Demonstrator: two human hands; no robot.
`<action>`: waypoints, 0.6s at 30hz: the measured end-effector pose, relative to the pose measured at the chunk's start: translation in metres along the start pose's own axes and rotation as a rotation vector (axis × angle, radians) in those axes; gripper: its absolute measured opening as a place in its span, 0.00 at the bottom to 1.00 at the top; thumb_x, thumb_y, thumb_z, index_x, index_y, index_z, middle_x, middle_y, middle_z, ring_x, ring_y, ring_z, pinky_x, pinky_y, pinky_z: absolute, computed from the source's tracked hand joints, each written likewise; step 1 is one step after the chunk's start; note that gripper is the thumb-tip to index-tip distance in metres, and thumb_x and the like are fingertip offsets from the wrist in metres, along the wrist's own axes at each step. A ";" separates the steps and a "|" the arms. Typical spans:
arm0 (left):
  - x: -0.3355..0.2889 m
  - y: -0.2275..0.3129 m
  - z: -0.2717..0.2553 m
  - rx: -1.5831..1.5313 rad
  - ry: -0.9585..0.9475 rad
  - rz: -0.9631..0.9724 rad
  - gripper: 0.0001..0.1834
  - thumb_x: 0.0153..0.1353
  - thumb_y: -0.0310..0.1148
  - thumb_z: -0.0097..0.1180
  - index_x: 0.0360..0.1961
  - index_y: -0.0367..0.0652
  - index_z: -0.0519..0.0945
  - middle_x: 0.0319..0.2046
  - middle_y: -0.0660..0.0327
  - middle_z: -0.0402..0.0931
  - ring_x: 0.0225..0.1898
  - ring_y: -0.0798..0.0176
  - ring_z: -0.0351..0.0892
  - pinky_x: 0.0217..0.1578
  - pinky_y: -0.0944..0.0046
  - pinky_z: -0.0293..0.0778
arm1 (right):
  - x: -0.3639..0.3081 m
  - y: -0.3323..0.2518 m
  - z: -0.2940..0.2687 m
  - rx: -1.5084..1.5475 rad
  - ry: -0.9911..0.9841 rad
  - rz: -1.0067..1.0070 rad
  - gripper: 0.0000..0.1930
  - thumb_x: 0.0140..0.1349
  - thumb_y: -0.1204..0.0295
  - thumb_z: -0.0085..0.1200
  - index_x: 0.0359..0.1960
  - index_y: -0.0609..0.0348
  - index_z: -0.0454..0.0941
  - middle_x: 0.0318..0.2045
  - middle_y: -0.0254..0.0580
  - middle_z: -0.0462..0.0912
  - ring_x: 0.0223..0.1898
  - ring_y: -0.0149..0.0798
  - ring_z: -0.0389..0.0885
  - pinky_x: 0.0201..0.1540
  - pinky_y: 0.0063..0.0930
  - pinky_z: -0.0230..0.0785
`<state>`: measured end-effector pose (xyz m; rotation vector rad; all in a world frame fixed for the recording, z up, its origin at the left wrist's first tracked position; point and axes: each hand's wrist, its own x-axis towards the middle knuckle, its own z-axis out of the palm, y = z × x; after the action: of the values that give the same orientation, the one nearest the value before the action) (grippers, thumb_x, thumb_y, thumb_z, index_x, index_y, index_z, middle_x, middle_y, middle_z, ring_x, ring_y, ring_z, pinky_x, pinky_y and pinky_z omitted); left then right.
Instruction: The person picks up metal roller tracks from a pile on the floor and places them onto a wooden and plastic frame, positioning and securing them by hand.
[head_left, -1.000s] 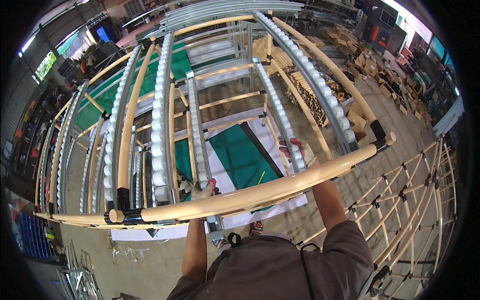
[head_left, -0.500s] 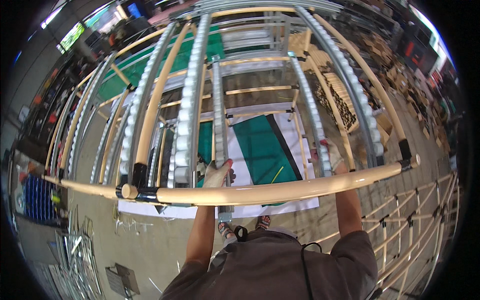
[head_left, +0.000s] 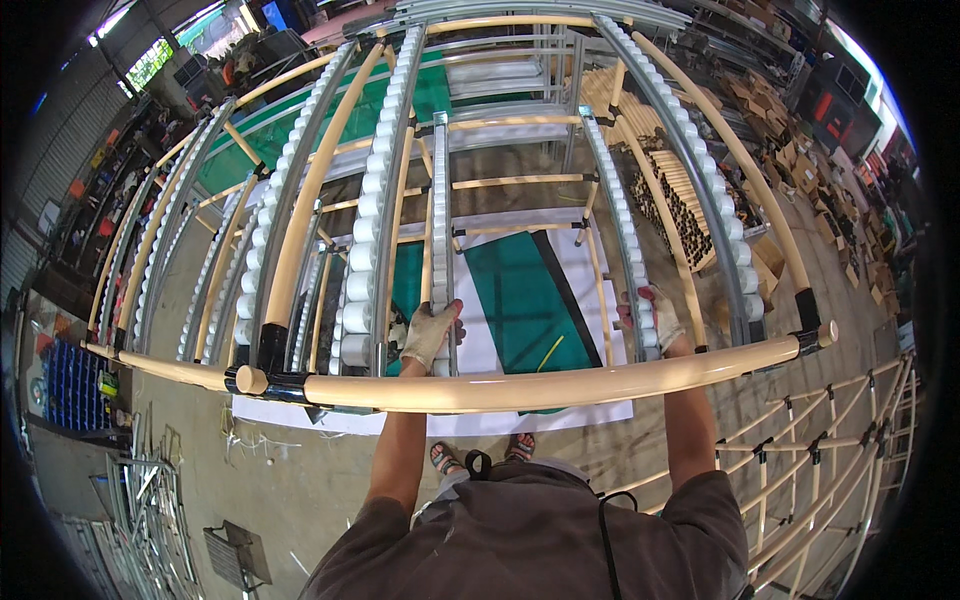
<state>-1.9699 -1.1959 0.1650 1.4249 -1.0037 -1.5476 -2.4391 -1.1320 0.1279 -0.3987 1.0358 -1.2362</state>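
Note:
My left hand (head_left: pixel 430 336), in a pale work glove with bare fingertips, is wrapped round the near part of a narrow metal roller track (head_left: pixel 440 220). My right hand (head_left: pixel 662 318), gloved alike, closes round the near end of another roller track (head_left: pixel 618 205) with white wheels. Both forearms pass beneath the thick beige front tube (head_left: pixel 560 390) of a rack. The two tracks lie inside the frame, below its upper level, running away from me. Rollers and track partly cover the right fingers.
Upper roller tracks (head_left: pixel 372 200) and beige tubes with black joints surround my arms. A green panel (head_left: pixel 530 300) lies on white sheeting below. Beige tube frames (head_left: pixel 810 450) stand at right, metal strips (head_left: pixel 150 510) lie at lower left, and bundled tubes (head_left: pixel 675 205) lie beyond the rack.
The left track has shifted away from me and slightly right; its near end no longer shows below the front tube. My left hand moved slightly with it. The right hand stays on its track.

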 end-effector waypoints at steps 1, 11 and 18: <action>0.009 -0.004 0.000 -0.014 -0.020 -0.002 0.28 0.58 0.43 0.72 0.46 0.32 0.73 0.26 0.58 0.78 0.21 0.63 0.80 0.20 0.64 0.78 | 0.009 0.002 -0.011 0.018 0.004 0.015 0.18 0.68 0.65 0.52 0.54 0.60 0.69 0.40 0.47 0.81 0.35 0.51 0.87 0.30 0.43 0.84; 0.002 0.028 -0.011 0.566 0.118 -0.074 0.39 0.56 0.55 0.66 0.48 0.24 0.75 0.35 0.47 0.84 0.30 0.55 0.86 0.35 0.60 0.82 | -0.005 0.016 -0.032 -0.108 0.011 -0.003 0.32 0.63 0.60 0.60 0.63 0.67 0.63 0.52 0.51 0.79 0.42 0.45 0.84 0.44 0.35 0.78; 0.016 0.028 -0.021 0.973 0.104 -0.039 0.48 0.57 0.61 0.57 0.63 0.25 0.67 0.55 0.31 0.75 0.61 0.36 0.75 0.64 0.53 0.68 | -0.013 0.004 -0.025 -0.943 0.173 -0.238 0.41 0.60 0.60 0.65 0.68 0.70 0.58 0.59 0.52 0.76 0.50 0.44 0.81 0.56 0.31 0.72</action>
<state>-1.9491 -1.2222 0.1834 2.1299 -1.7922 -0.9882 -2.4571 -1.1126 0.1173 -1.1778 1.7345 -0.9237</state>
